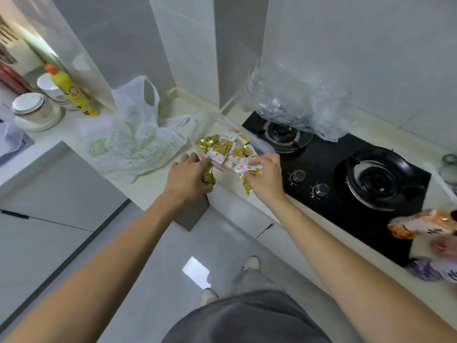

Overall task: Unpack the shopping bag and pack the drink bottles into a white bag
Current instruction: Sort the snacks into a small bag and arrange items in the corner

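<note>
Snack packets (228,151), gold and white, lie heaped in a clear bag on the counter (158,179), near its front edge and just left of the black gas hob (346,184). Left hand (191,174) has its fingers curled round a gold packet at the heap's near-left corner. Right hand (265,174) pinches a white-and-gold packet at the near-right side, fingers bent onto it. White bag (131,144), with green print and handles up, sits slumped just left of the heap, touching or nearly touching it; can't tell what's inside. No drink bottles visible anywhere, so the packing half looks not yet started.

Step in hand, as I judge it: unpacking, handling snacks pulled from the shopping bag. Next move probably needs the packets set aside and bottles found, then the white bag's mouth held apart.

Farther out: crumpled clear plastic (296,102) over the far burner, yellow bottle with orange cap (71,91) far left beside stacked bowls (34,110), more snack packs (425,226) at the near right edge.
</note>
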Motion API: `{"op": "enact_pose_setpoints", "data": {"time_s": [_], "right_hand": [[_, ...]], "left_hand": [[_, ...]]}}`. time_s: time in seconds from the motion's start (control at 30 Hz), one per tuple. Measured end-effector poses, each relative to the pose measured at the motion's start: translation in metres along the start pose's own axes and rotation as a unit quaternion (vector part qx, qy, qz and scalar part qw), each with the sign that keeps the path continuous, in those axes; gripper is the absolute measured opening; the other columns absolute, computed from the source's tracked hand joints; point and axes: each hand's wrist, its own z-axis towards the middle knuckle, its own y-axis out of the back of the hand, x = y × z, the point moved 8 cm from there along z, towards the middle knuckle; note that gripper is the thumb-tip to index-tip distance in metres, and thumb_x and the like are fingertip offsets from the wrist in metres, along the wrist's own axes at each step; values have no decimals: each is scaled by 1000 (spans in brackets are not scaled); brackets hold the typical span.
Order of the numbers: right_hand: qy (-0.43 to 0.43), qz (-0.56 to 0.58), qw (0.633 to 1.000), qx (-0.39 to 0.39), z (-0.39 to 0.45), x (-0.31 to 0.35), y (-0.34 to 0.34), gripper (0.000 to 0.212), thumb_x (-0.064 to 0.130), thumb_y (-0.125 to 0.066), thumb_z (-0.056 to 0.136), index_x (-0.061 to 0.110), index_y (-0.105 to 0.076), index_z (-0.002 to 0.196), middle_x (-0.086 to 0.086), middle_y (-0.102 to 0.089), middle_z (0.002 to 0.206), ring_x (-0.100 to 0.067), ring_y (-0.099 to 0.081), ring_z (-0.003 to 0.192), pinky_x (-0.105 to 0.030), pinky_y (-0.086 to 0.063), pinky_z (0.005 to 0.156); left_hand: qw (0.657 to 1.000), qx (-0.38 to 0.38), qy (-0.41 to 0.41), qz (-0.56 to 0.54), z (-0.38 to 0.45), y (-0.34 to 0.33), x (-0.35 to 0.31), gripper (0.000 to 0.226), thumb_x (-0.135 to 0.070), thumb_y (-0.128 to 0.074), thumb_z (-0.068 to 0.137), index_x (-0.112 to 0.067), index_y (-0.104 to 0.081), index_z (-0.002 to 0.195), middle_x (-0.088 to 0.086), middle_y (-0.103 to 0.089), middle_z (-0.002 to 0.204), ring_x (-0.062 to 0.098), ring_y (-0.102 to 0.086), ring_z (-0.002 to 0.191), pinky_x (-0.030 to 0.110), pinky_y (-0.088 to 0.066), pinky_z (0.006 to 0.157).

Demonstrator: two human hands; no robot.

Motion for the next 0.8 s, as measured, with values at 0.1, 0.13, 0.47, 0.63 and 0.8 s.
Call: {"op": "enact_pose_setpoints", "data": {"time_s": [0.1,0.13,0.47,0.63,0.8], "right_hand": [[-17,0,1000,10,43,-8,-13,23,13,-80,86,16,-72,107,6,-39,121,1,-49,88,-11,-34,84],[-24,-2,1000,15,58,-11,-18,22,13,-80,86,16,-72,106,6,-39,120,3,-48,84,-13,-35,82],[-83,-3,996,21,151,-40,-65,22,10,-82,83,22,-70,97,5,-42,121,-8,-56,96,-24,-48,102],[-109,-21,994,-6,176,-42,-89,21,13,-80,87,21,-69,102,5,-43,122,-5,-54,88,-17,-47,88],[-122,-55,991,-28,189,-35,-112,28,18,-81,86,20,-68,111,3,-45,124,-18,-61,98,-33,-52,88]], "left_hand": [[1000,23,-3,-7,47,-10,2,49,-40,-74,75,-25,-59,119,3,-52,105,29,-49,109,40,-43,84],[999,33,0,-7,62,-14,2,51,-40,-74,75,-26,-59,122,4,-54,108,29,-49,111,41,-44,86],[993,104,-44,33,206,-37,18,60,-44,-76,77,-23,-59,130,8,-57,115,29,-47,114,40,-45,86],[983,146,-98,45,267,-61,19,63,-45,-77,76,-22,-58,131,7,-57,120,29,-46,119,41,-46,89],[969,180,-159,61,290,-83,20,65,-46,-76,79,-19,-54,134,8,-55,129,31,-46,123,44,-45,94]]}}
